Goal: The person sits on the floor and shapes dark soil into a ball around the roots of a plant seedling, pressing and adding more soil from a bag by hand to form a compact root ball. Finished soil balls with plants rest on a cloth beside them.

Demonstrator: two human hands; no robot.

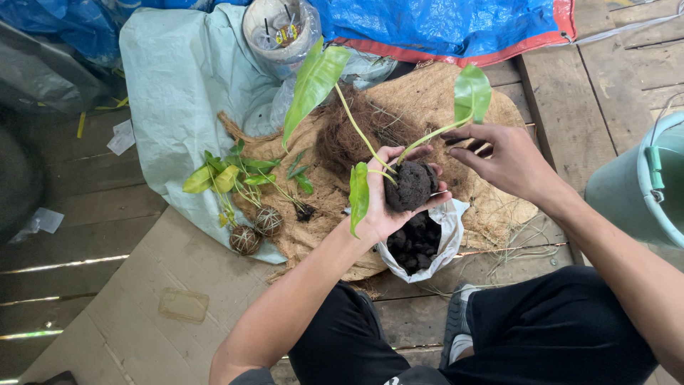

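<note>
A dark soil ball (409, 185) with a long-stemmed green plant (318, 78) rising from it is cupped in the upturned left hand (388, 196), whose fingers are curled up around its far and right sides in a loose grasp, while the right hand (502, 160) is held just beside it, its fingers partly bent at the plant's stems and closed on nothing that can be made out. Directly below the ball an open white bag of dark soil (420, 242) is seen on a sheet of brown coconut fibre (427, 100), with two finished fibre-wrapped plant balls (256, 229) laid to the left near a pale green sack (182, 93), and a teal bucket (641, 185) stood well apart at the right
</note>
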